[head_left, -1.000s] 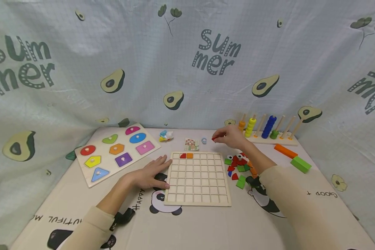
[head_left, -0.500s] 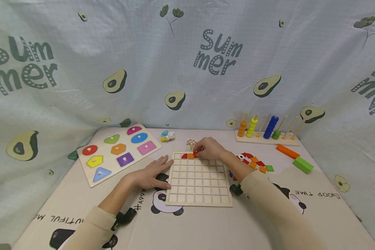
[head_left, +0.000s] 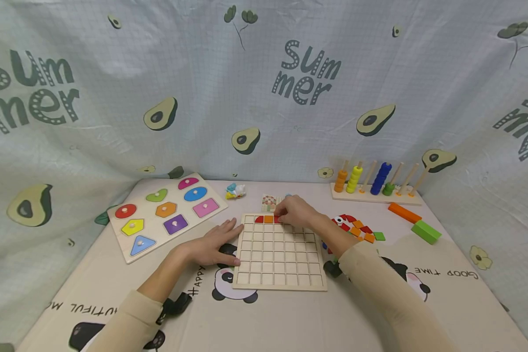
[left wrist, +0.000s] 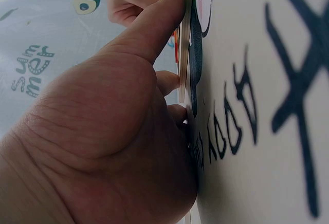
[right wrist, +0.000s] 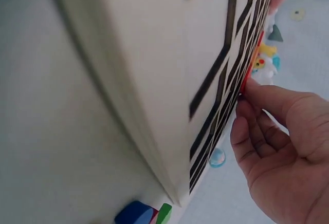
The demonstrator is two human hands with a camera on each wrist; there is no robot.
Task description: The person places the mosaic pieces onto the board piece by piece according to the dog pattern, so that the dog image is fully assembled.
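A wooden grid board (head_left: 279, 285) lies flat at the middle of the table. Along its far row sit a red quarter-round tile (head_left: 259, 219) and an orange square tile (head_left: 269, 219). Thumb and fingertips of my right hand (head_left: 296, 211) pinch a red tile (head_left: 276, 220) at the cell just right of the orange one; most of that tile is hidden. In the right wrist view, the right hand (right wrist: 288, 136) meets the board's surface edge-on. My left hand (head_left: 213, 244) rests by the board's left edge, fingers extended, its thumb and fingertips touching the frame.
Loose coloured tiles (head_left: 356, 230) lie right of the board, partly behind the right forearm. A shape puzzle (head_left: 167, 225) lies at left. A picture card (head_left: 269, 203) and small toy (head_left: 235, 191) are beyond the board. A bead counter (head_left: 376, 197) and green block (head_left: 426, 231) stand right.
My right hand has come left from beyond the board's far right corner with the red tile, down to the far row. Over the last half second it barely moved. My left hand stays put.
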